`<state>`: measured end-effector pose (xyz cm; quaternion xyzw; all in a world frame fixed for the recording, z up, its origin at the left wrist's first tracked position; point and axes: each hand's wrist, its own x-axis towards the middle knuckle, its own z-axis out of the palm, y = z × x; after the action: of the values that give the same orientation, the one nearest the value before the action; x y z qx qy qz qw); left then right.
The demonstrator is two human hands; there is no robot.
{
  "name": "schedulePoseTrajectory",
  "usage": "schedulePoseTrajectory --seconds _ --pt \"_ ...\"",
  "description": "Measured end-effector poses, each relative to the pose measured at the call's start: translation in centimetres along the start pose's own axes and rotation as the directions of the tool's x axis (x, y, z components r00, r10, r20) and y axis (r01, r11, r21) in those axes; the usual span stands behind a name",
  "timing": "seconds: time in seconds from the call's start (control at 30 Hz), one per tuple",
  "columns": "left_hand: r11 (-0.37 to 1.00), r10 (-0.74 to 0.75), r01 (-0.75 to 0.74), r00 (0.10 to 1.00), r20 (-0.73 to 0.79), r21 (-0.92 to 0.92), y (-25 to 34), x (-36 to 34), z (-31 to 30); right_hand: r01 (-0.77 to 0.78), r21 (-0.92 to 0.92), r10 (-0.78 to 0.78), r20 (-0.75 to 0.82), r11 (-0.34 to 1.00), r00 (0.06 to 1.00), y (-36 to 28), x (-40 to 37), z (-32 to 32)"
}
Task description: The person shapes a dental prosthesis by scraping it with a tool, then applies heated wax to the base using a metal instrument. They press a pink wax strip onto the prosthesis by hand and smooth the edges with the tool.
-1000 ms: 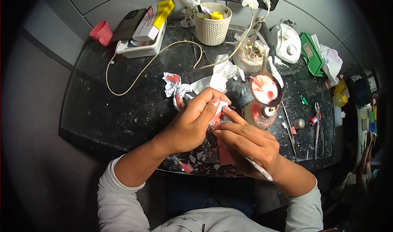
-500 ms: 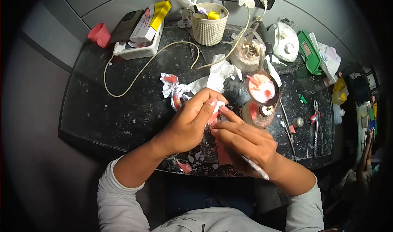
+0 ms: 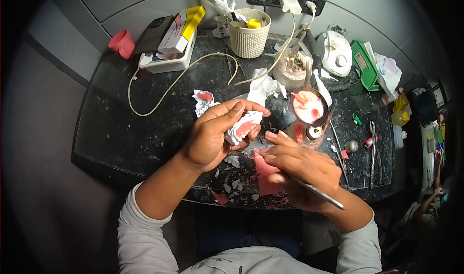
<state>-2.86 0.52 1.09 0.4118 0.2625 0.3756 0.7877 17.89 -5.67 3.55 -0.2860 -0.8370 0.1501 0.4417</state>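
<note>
My left hand (image 3: 212, 134) grips a white plaster dental cast with pink wax on it (image 3: 243, 127), tilted so the pink side faces up. My right hand (image 3: 295, 165) sits just right of the cast and holds a thin metal instrument (image 3: 321, 194), whose handle sticks out toward the lower right. Its fingertips lie close to the cast, slightly apart from it. Pink wax sheets (image 3: 263, 170) and white plaster chips lie under both hands on the black worktop (image 3: 135, 134).
Another cast (image 3: 203, 100) and crumpled tissue (image 3: 263, 88) lie behind. A small pan of melted pink wax (image 3: 309, 106) stands right of the hands. A woven cup (image 3: 249, 27), boxes (image 3: 171, 42), a cable (image 3: 159, 95), pliers (image 3: 374, 148) and clutter fill the back and right.
My left hand has turned the cast so its pink wax shows. My right hand has drawn back from it toward me, and the instrument's handle has swung to the right.
</note>
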Motion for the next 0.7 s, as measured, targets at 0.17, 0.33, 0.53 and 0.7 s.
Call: schedulePoseTrajectory --seconds 0.17,0.33,0.53,0.7 --pt "0.992 -0.004 0.019 0.992 0.123 -0.121 0.1 0.2 -0.9 0.002 0.056 0.0 -0.039 0.998 0.999 -0.1 -0.5 0.0" --pt "0.998 0.006 0.001 0.994 0.113 -0.067 0.1 0.3 -0.7 0.013 0.127 0.0 -0.103 0.992 0.995 0.6 -1.3 0.6" --pt "0.991 0.027 -0.016 0.996 0.081 -0.132 0.1 0.2 -0.7 0.018 0.079 -0.007 -0.14 0.997 0.99 0.4 -1.7 0.5" --pt "0.982 0.011 0.002 0.998 0.069 -0.191 0.0 0.3 -0.7 -0.006 0.052 0.01 -0.074 0.999 0.997 0.0 -1.4 0.0"
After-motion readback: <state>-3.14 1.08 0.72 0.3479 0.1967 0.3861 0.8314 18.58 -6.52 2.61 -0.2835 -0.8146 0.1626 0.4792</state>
